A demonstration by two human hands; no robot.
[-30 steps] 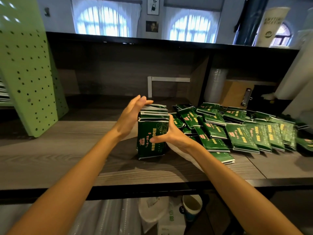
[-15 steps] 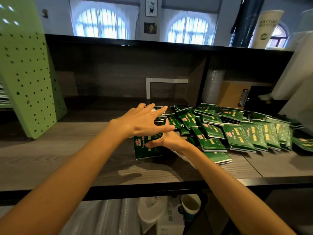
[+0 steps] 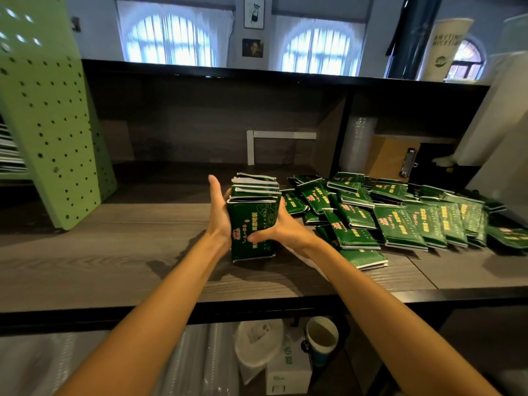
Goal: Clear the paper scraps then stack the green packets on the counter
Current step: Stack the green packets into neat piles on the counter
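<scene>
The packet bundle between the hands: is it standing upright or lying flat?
Upright. The bundle stands on end on the counter, printed face toward the camera, left hand and right hand gripping its sides.

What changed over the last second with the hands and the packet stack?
The left hand came off the top of the stack and dropped to its left side, now gripping it. The right hand kept its hold on the right side. The stack still stands on the counter; the loose packets to its right haven't moved.
</scene>
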